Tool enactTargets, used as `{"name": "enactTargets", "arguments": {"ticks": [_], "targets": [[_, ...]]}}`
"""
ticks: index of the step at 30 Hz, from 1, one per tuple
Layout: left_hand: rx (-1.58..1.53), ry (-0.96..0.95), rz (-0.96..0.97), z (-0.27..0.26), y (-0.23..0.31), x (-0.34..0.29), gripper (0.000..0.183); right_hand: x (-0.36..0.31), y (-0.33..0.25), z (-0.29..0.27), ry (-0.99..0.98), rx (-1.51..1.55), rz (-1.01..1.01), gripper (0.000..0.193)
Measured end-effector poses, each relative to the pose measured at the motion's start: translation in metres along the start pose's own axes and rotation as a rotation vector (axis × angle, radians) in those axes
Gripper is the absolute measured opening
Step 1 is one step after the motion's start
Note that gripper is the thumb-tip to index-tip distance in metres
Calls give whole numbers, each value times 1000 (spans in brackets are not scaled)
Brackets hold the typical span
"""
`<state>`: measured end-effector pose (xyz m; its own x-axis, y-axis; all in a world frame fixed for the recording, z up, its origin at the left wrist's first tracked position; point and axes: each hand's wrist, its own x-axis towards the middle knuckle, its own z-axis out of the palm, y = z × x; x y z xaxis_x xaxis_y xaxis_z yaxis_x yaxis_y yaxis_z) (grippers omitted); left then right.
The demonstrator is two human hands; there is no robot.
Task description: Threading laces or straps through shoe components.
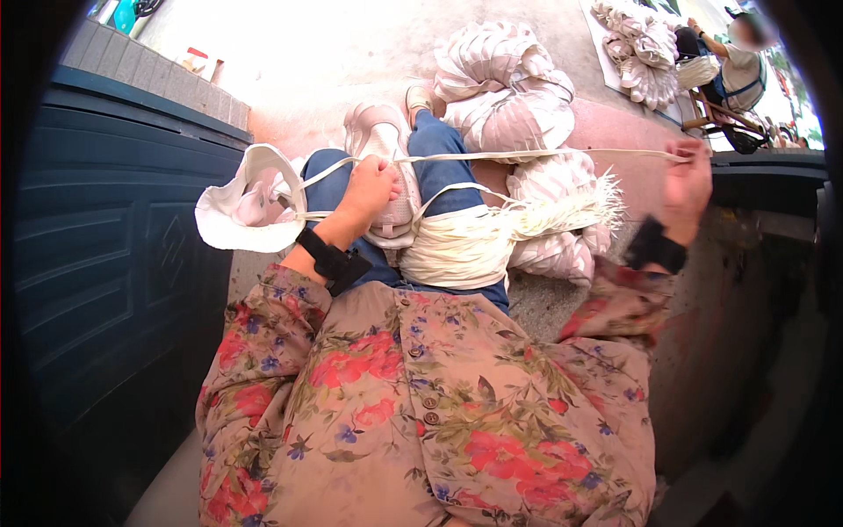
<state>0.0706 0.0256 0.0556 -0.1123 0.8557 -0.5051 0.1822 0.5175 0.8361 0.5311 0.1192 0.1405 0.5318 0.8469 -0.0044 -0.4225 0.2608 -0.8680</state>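
Note:
A pale shoe (392, 211) lies between my jeans-clad thighs. My left hand (373, 189) is closed over it, gripping a white shoelace (527, 155). That lace runs taut to the far right, where my right hand (688, 180), slightly blurred, pinches its end. Across my right thigh rests a thick bundle of cream shoelaces (461, 246), its frayed-looking loose ends spread to the right. By my left knee is a white hat (224, 211) with pinkish things inside, which I cannot make out. Lace strands pass between the hat and my left hand.
Large bundles of pale shoes (509, 97) sit on the floor ahead and to the right. A dark blue panelled door (114, 255) stands close on my left. Dark furniture (764, 193) is at my right. Farther off, a seated person (742, 70) is beside more shoe bundles (645, 57).

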Motion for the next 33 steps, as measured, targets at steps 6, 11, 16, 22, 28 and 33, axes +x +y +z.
{"name": "enactTargets", "arguments": {"ticks": [6,11,16,22,28,33], "targets": [[-142,-72,-60,-1,7,8,17,40,-107,-18,8,-49,175,19],[-214,-69,-59,-2,4,8,15,56,-150,-50,-98,180,212,24],[-313,5,-32,-1,2,9,10,70,-169,-67,-552,479,437,23],[-283,-66,-61,-5,3,15,11,38,-110,-3,-913,504,519,26],[-266,-63,-39,-4,0,13,10,-100,72,98,-802,-837,423,23],[-317,-19,-35,-3,0,8,8,-180,173,138,-1214,-972,218,22]]}}
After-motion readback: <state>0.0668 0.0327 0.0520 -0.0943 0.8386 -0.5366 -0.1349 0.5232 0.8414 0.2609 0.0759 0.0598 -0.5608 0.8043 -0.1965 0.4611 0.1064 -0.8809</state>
